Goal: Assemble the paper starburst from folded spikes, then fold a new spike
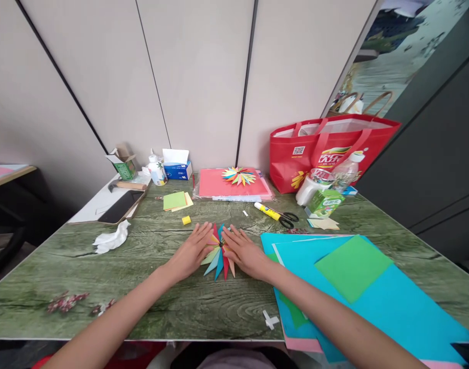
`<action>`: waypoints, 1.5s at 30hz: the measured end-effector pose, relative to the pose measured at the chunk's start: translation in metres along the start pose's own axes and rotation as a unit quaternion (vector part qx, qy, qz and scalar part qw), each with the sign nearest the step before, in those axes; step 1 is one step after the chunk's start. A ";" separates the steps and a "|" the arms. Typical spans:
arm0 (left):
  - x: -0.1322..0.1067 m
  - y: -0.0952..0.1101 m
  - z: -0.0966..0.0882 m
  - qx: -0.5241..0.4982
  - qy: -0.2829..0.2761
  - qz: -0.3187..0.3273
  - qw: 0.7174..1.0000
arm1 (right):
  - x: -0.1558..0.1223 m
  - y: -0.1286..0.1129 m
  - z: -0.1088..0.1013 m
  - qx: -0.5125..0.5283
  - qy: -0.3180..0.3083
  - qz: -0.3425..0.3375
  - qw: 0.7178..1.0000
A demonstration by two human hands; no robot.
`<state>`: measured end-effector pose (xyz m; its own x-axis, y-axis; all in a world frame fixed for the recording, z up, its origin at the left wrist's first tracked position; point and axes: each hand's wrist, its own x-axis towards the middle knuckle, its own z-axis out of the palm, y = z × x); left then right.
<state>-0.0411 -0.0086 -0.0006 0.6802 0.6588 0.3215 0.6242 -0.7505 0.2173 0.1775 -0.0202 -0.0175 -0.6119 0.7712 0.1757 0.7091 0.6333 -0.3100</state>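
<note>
A folded paper star [219, 264] in blue, red, green and peach lies on the green wood-grain table in front of me. My left hand [194, 248] rests flat on its left side, fingers stretched out. On the opposite side, my right hand [244, 251] presses flat with its fingers extended. The star's upper points partly show between both hands; its side points are hidden under them. Just beyond, a yellow cap [186, 220] stands at the left, and a yellow glue stick [267, 210] lies beside black-handled scissors [287, 219] at the right.
Blue and green paper sheets [334, 292] cover the right side under my forearm. A second paper star [239, 176] sits on a red paper pack [211, 185]. A red bag [296, 154], tissue box [177, 170], white bottle [156, 170], hammer [130, 185] and phone [121, 206] stand or lie around.
</note>
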 end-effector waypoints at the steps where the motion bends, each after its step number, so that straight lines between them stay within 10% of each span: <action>1: -0.003 -0.001 -0.004 0.005 -0.002 -0.001 1.000 | -0.001 0.002 -0.003 0.002 0.008 -0.016 1.000; 11: -0.017 0.011 0.014 0.084 -0.066 0.023 0.994 | 0.010 0.011 -0.003 -0.003 -0.043 -0.109 0.993; 26: -0.009 0.009 0.029 0.097 -0.066 0.032 0.993 | 0.019 0.014 0.029 0.076 0.012 -0.044 0.996; 40: -0.014 0.009 -0.016 0.161 0.003 -0.054 0.986 | 0.018 -0.031 -0.004 -0.033 -0.004 0.075 0.997; 45: -0.026 0.016 -0.009 0.132 -0.020 -0.048 0.990 | 0.014 -0.014 -0.017 -0.062 -0.053 0.007 0.997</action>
<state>-0.0521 -0.0384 0.0034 0.6245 0.7316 0.2734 0.7616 -0.6481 -0.0054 0.1650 -0.0174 0.0051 -0.6313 0.7724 0.0704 0.7511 0.6314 -0.1928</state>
